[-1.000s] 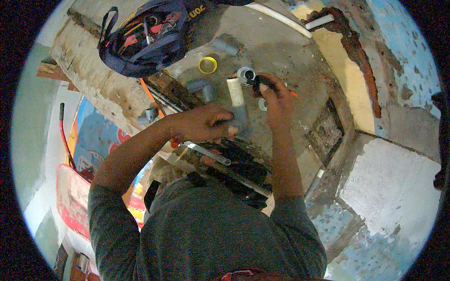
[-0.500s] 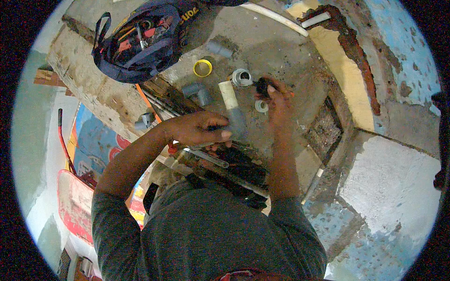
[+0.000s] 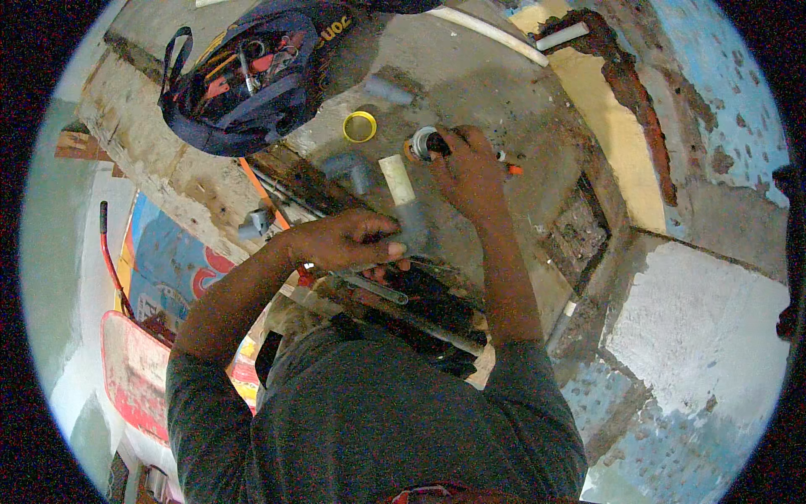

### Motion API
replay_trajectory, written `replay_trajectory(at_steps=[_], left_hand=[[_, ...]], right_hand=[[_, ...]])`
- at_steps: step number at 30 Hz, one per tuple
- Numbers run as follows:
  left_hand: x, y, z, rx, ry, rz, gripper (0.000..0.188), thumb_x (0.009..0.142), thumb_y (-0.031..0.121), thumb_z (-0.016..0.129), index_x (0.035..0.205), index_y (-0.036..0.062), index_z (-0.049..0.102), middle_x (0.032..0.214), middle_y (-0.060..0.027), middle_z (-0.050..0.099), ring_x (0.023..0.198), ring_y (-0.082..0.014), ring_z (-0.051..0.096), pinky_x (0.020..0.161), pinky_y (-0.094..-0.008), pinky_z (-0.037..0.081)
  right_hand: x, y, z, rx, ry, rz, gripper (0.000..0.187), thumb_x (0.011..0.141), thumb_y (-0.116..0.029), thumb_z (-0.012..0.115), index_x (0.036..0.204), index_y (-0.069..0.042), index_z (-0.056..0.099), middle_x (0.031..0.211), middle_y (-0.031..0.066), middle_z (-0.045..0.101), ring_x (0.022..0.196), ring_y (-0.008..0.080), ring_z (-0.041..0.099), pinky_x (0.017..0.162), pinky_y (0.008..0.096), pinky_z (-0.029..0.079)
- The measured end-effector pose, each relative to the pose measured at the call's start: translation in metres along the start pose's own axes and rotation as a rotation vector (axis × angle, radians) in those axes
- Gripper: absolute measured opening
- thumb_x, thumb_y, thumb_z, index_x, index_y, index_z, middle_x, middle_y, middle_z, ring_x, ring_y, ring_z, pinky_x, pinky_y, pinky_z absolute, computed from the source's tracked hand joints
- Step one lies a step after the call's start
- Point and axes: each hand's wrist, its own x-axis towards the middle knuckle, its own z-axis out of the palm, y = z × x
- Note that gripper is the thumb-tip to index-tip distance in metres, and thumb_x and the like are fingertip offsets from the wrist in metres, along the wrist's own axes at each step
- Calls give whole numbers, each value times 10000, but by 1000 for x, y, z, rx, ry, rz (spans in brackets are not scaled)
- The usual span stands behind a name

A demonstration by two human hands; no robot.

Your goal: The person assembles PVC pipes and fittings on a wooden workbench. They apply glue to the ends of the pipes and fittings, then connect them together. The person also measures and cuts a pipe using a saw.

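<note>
My right hand (image 3: 468, 168) is closed around a dark cap-like piece (image 3: 437, 144), held at the mouth of a small whitish round can (image 3: 421, 141) on the floor. My fingers hide part of both. My left hand (image 3: 353, 242) is curled at the lower end of a short pipe, whose upper part is a cream length (image 3: 395, 178) and whose lower part is a grey sleeve (image 3: 413, 225). Thumb and fingers meet at the sleeve's side. A yellow ring (image 3: 359, 127) lies left of the can, and a grey elbow fitting (image 3: 351, 172) rests below that.
A dark tool bag (image 3: 252, 126) full of tools stands at the upper left. Behind the can lies a grey pipe piece (image 3: 389, 89); a white pipe (image 3: 491, 35) runs along the back. An orange-tipped item (image 3: 513, 169) is beside my right hand. A clear tube (image 3: 378, 288) lies below my left hand.
My right hand has moved left and away from me, bringing the dark piece to the can. The pipe at my left hand has shifted slightly left.
</note>
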Motion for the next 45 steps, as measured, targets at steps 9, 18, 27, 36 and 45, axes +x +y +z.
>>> replay_trajectory(at_steps=[9, 18, 27, 36, 45], left_hand=[[2, 1, -2, 162, 28, 37, 423, 1084, 409, 546, 1161, 20, 693, 958, -28, 697, 796, -111, 648, 747, -291, 572], [22, 13, 5, 35, 113, 86, 637, 1040, 417, 629, 1476, 23, 382, 1181, -116, 680, 846, -148, 682, 763, -321, 594], [72, 26, 66, 334, 457, 340, 752, 993, 407, 700, 1514, 9, 332, 1233, -159, 698, 945, -280, 730, 833, -418, 591], [87, 70, -118, 1781, 737, 89, 678, 828, 318, 815, 1395, 65, 541, 1326, -183, 624, 1219, -413, 608, 980, -462, 559], [120, 73, -160, 1787, 525, -26, 590, 898, 302, 764, 1398, 71, 554, 1353, -179, 617, 1264, -386, 595, 1070, -472, 496]], right_hand=[[9, 14, 21, 47, -81, -80, 466, 927, -220, 706, 1363, -76, 631, 1305, 230, 607, 1213, 424, 580, 1042, 489, 497], [-76, -24, -18, 727, 13, 538, 452, 1014, -274, 658, 1367, 3, 606, 1189, 131, 688, 1068, 233, 657, 953, 368, 520], [-153, -29, 14, 980, 200, 978, 588, 1033, -385, 615, 1418, 51, 530, 1073, 98, 676, 979, 171, 597, 810, 342, 500], [-161, -4, -34, 1032, 533, 802, 440, 1106, -321, 468, 1410, -4, 495, 1064, 112, 664, 884, 195, 622, 786, 372, 521], [-151, -8, -65, 1088, 518, 686, 435, 1097, -338, 477, 1368, -4, 535, 984, 110, 655, 777, 199, 634, 681, 357, 535]])
